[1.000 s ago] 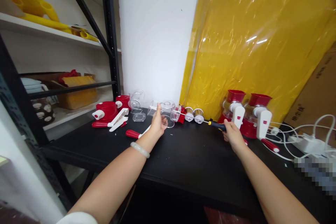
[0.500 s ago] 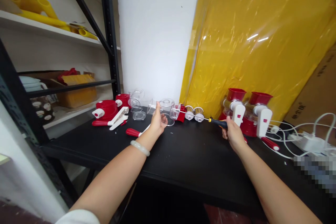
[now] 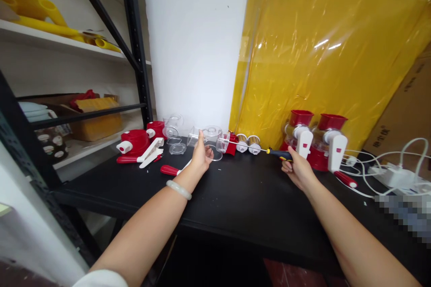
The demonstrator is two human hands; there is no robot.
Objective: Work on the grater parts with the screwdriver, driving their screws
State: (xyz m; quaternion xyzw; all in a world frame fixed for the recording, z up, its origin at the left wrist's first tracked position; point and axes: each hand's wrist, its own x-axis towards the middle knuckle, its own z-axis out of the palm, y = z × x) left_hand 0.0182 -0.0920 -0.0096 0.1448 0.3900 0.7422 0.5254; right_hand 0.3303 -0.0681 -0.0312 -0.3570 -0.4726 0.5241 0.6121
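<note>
My left hand [image 3: 202,154] is closed around a clear plastic grater housing [image 3: 213,132], holding it on its side above the black table. In my right hand [image 3: 298,166] is a screwdriver [image 3: 281,154] with a black and yellow handle. Its long shaft points left, and the tip reaches into the housing's right-hand opening; what it touches inside I cannot make out. Under my left wrist lies a crank with a red grip [image 3: 170,170]. Just beyond the housing are a red part [image 3: 230,145] and two drum graters [image 3: 253,144].
Red bases [image 3: 135,141], a white crank [image 3: 152,152] and clear parts [image 3: 178,148] stand at the left of the black table [image 3: 235,202]. Two assembled rotary graters [image 3: 332,143] stand at the right, beside white cables and a power strip [image 3: 393,175]. A shelf rack [image 3: 134,31] rises at the left.
The view has shifted slightly. My right hand's fingers have shifted on the screwdriver handle, showing more of it. My left hand and the housing stay in place.
</note>
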